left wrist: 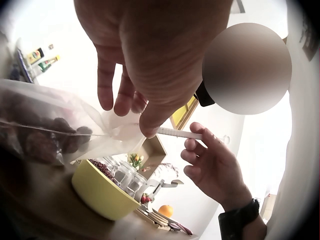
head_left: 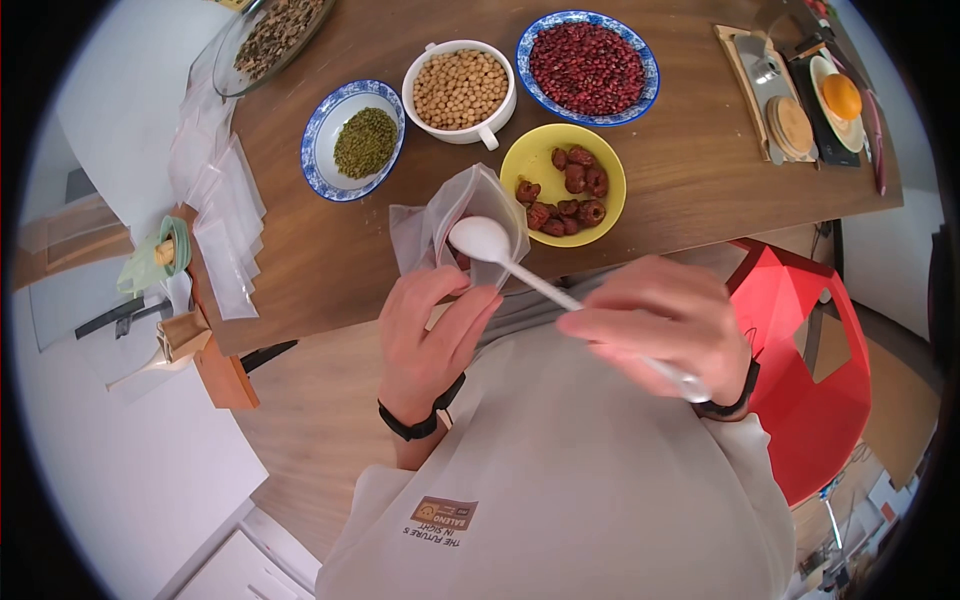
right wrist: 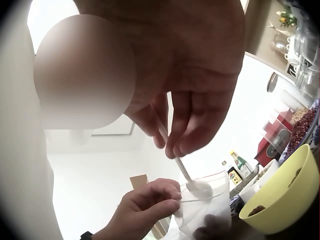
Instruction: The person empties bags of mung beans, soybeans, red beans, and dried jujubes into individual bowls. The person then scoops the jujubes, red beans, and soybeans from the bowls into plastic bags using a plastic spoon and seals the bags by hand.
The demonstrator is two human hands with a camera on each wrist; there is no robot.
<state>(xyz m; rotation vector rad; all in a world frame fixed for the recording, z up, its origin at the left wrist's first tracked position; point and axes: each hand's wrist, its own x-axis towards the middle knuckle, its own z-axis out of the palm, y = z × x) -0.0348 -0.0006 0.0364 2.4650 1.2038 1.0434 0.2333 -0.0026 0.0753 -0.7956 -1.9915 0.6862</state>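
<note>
My right hand [head_left: 665,325] pinches the handle of a white spoon [head_left: 480,240], whose bowl lies over the mouth of a clear plastic bag [head_left: 488,192]. The rim of that bag is held by my left hand [head_left: 425,335], between thumb and fingers. Dark red dried dates [left wrist: 37,142] show through the bag's wall in the left wrist view. From the right wrist side, the spoon tips down into the bag's opening. Just beyond the bag stands a yellow bowl [head_left: 617,175] with more dried dates [head_left: 575,180] in it.
Behind are a blue-rimmed bowl [head_left: 312,150] of green beans, a white pot [head_left: 512,100] of chickpeas and a blue-rimmed dish [head_left: 655,75] of red beans. Flat plastic bags [head_left: 225,240] lie at the table's left edge. A red chair [head_left: 800,400] stands at right.
</note>
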